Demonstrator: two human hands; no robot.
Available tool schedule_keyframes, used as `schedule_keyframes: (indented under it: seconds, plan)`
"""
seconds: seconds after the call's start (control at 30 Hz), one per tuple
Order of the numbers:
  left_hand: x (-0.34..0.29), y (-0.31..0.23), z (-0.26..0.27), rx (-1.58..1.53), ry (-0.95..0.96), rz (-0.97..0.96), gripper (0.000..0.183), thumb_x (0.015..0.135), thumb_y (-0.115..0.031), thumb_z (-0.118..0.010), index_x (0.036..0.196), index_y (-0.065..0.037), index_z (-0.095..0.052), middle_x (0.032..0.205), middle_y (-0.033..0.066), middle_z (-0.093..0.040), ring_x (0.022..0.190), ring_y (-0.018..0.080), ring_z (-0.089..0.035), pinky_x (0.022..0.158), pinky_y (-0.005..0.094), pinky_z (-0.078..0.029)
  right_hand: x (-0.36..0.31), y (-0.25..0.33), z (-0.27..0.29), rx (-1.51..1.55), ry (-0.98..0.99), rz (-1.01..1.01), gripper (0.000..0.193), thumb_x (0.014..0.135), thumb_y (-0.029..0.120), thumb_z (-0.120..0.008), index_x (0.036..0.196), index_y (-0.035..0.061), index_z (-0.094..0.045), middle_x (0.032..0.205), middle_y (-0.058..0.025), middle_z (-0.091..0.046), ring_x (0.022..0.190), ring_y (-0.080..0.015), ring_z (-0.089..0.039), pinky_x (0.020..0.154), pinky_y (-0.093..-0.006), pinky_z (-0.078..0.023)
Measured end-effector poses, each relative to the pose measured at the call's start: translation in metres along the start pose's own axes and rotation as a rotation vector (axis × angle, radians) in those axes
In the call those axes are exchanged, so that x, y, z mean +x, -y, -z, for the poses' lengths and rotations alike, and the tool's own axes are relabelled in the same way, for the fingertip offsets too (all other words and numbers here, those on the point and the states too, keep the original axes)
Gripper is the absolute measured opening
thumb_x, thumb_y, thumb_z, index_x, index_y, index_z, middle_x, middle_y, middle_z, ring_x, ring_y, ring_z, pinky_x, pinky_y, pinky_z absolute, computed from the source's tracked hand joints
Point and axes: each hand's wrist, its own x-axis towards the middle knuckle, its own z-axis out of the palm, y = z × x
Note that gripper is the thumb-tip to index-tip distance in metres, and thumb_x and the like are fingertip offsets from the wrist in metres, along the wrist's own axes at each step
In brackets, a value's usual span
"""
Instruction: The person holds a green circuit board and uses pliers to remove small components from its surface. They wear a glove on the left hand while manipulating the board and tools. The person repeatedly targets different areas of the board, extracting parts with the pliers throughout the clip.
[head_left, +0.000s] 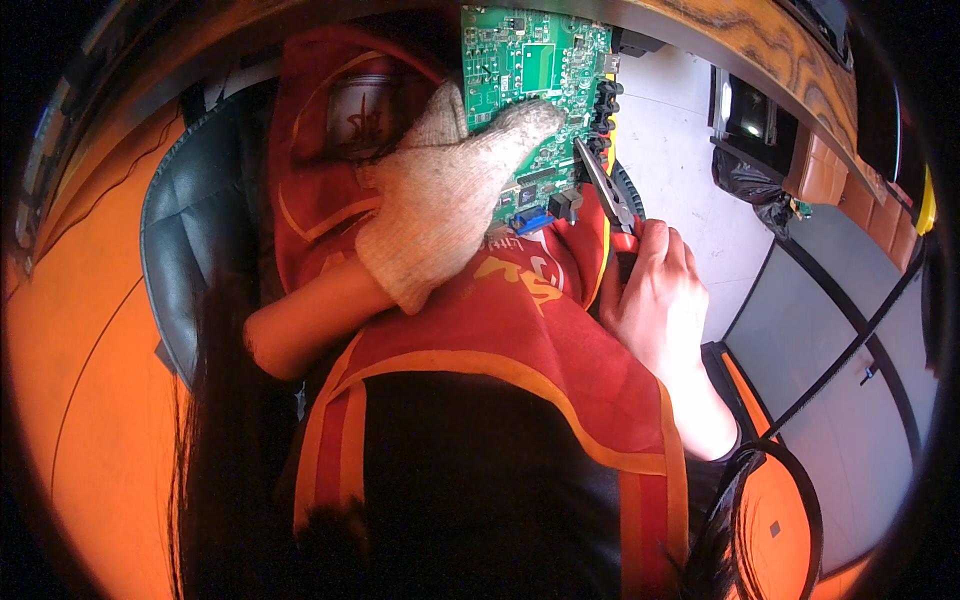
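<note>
A green circuit board [538, 65] stands over my lap, its top end near the table edge. Black connectors line its right side, and a blue port [532, 222] sits at its lower end. My left hand [440, 190], in a soiled whitish glove, grips the board from the left with the thumb lying across its face. My bare right hand [655, 295] is closed round the red handles of a pair of long-nose pliers [612, 195]. The plier tips meet the board's right part near the connectors; whether they pinch anything is too small to tell.
A brown wooden table edge [790, 75] curves across the top. My red apron [480, 330] with orange trim covers my lap. A dark chair seat [205, 230] is at the left. On the right are a black plastic bag [745, 175], brown boxes [840, 185] and grey panels [810, 300].
</note>
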Motion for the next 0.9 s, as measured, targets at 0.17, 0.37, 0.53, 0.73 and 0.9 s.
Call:
schedule_keyframes:
  seconds: [0.17,0.37,0.53,0.73,0.9]
  plan:
    - [-0.001,-0.001,0.001,0.005,-0.013,0.022,0.021,0.087,-0.017,-0.065,0.101,-0.004,-0.058,0.085,0.0038,-0.064,0.073,0.0106,-0.061,0.066,0.0253,-0.051,0.011,-0.008,0.011,0.298,0.275,-0.029,0.014,0.082,0.008,-0.057,0.091,-0.0008,-0.051,0.067,-0.0149,-0.057,0.058,-0.0318,-0.057,0.058,-0.0385,-0.048]
    - [0.004,-0.004,0.015,0.118,0.157,-0.031,0.024,0.085,-0.008,-0.061,0.109,-0.004,-0.061,0.093,0.0055,-0.064,0.086,0.0132,-0.062,0.072,0.0266,-0.052,0.015,-0.018,0.013,1.111,0.594,-0.066,0.01,0.088,0.007,-0.048,0.084,0.0003,-0.054,0.064,-0.0079,-0.056,0.055,-0.0179,-0.055,0.052,-0.0295,-0.042]
    - [0.006,-0.003,0.017,-0.034,0.116,0.082,0.024,0.085,-0.007,-0.061,0.109,-0.005,-0.06,0.094,0.0066,-0.064,0.085,0.015,-0.063,0.072,0.0282,-0.053,0.004,-0.028,0.009,1.476,0.705,-0.263,0.015,0.086,0.006,-0.047,0.097,0.0007,-0.055,0.078,-0.0036,-0.061,0.053,-0.0056,-0.047,0.049,-0.0205,-0.037]
    - [0.003,-0.012,0.011,-0.181,0.095,0.217,0.024,0.085,-0.005,-0.06,0.11,-0.006,-0.06,0.096,0.0079,-0.064,0.085,0.017,-0.064,0.072,0.0301,-0.055,-0.008,-0.047,0.004,1.646,0.668,-0.349,0.027,0.084,0.0,-0.044,0.11,-0.002,-0.051,0.092,-0.0093,-0.062,0.064,-0.0085,-0.054,0.054,-0.019,-0.044]
    - [0.0,-0.017,0.008,-0.238,0.107,0.289,0.024,0.086,-0.004,-0.06,0.11,-0.007,-0.059,0.098,0.009,-0.064,0.085,0.0187,-0.064,0.072,0.0317,-0.056,-0.011,-0.048,-0.007,1.489,0.399,-0.348,0.041,0.083,-0.003,-0.041,0.124,-0.0051,-0.044,0.114,-0.0178,-0.055,0.111,-0.0266,-0.056,0.091,-0.0444,-0.052]
